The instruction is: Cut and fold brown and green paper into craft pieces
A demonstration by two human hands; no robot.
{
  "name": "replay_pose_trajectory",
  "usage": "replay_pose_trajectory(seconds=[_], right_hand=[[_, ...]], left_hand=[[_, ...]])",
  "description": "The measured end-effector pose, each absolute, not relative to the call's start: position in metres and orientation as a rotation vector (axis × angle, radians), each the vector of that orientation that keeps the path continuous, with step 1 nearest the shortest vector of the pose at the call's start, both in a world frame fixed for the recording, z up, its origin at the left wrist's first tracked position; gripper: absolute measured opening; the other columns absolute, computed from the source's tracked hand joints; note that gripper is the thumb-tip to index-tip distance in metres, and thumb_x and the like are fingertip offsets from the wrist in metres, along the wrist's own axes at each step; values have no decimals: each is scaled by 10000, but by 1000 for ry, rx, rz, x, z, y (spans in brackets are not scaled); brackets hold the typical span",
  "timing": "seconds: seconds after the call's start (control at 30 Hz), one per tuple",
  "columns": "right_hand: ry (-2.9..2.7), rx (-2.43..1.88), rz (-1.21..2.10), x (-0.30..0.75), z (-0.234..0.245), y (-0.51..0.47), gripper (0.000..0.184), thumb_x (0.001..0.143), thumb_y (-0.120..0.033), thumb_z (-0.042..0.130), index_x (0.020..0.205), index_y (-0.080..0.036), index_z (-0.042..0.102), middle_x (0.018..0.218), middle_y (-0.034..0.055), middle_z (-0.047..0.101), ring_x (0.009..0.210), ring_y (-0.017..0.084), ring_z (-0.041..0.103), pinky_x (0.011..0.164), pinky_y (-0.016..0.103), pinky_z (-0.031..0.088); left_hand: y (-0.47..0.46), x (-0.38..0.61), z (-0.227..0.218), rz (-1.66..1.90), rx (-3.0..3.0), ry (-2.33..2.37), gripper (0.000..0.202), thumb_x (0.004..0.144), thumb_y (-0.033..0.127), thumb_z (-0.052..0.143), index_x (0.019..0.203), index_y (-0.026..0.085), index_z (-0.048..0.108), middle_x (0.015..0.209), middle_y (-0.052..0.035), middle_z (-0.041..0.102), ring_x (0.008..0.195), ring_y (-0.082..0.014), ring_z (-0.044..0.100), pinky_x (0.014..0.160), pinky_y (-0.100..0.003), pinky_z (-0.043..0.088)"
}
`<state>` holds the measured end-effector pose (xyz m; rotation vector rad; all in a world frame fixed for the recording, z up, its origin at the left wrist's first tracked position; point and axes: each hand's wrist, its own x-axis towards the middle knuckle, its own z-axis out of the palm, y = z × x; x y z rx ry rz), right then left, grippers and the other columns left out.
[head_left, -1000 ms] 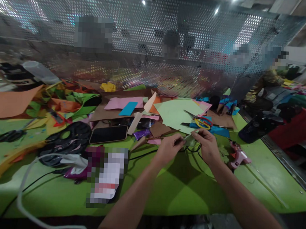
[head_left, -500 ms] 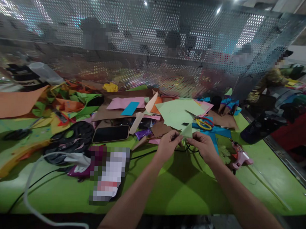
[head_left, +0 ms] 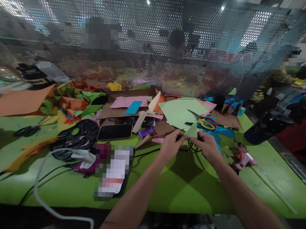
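Observation:
Between my fingers, above the green table (head_left: pixel 182 200), is a small pale green piece of paper (head_left: pixel 192 130) with a pointed top. My left hand (head_left: pixel 172 144) pinches its left side, and my right hand (head_left: pixel 206 144) grips its lower right. Just beyond them lies a large pale green sheet (head_left: pixel 178 112). Scissors with yellow and red handles (head_left: pixel 207 122) rest on that sheet's right side, blades half apart. Dark cords pass beneath my hands. To the right of my right hand lies a pink glue gun (head_left: pixel 243 159) with a long glue stick in it.
A dark bottle (head_left: pixel 266 128) lies tilted at the right edge. Left of my hands are a phone (head_left: pixel 115 131), a second phone partly blurred out, a black palette-like tray (head_left: pixel 87 132), a yellow glue gun (head_left: pixel 31 153) and black scissors (head_left: pixel 28 129). A perforated metal panel (head_left: pixel 150 65) stands behind.
The view has shifted slightly, so the table things appear a little further right. Both hands still hold the green paper, which shows more of its flat face now.

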<state>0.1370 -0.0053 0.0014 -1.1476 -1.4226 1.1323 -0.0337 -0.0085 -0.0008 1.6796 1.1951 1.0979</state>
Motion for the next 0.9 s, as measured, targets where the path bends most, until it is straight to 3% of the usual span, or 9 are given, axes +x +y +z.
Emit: replay_pose_trajectory(seconds=[0.23,0.4,0.57,0.9], right_hand=[[-1280,-1161,1032,148,4,-1,267,697,-427,750,672,-187,638,631,-6,597,620,137,496,606,270,381],[-1322,-1111,1088,145,5,-2,273,699,-440,756,782,-197,664,720,-3,629,688,150,529,646,273,402],[-1388,-1143,1057,148,-2,0,289,713,-430,748,628,-192,609,596,-28,547,593,128,458,579,265,351],[-1267,-1144,1034,152,-3,3,272,722,-435,749,681,-187,644,626,-13,586,609,135,490,602,270,362]], left_hand=[[-6,-38,0,1149,1579,1176,306,895,399,517,679,203,425,567,60,466,566,-109,439,590,-247,328],[-5,-36,-4,1146,1583,1161,308,888,410,533,681,200,447,570,59,471,560,-108,439,579,-246,327],[-8,-35,1,1036,1663,1155,305,910,407,500,692,194,487,597,44,512,595,-119,472,604,-254,335],[-6,-37,-2,1150,1612,1158,270,934,374,455,725,202,458,632,42,492,613,-118,456,615,-250,340]])
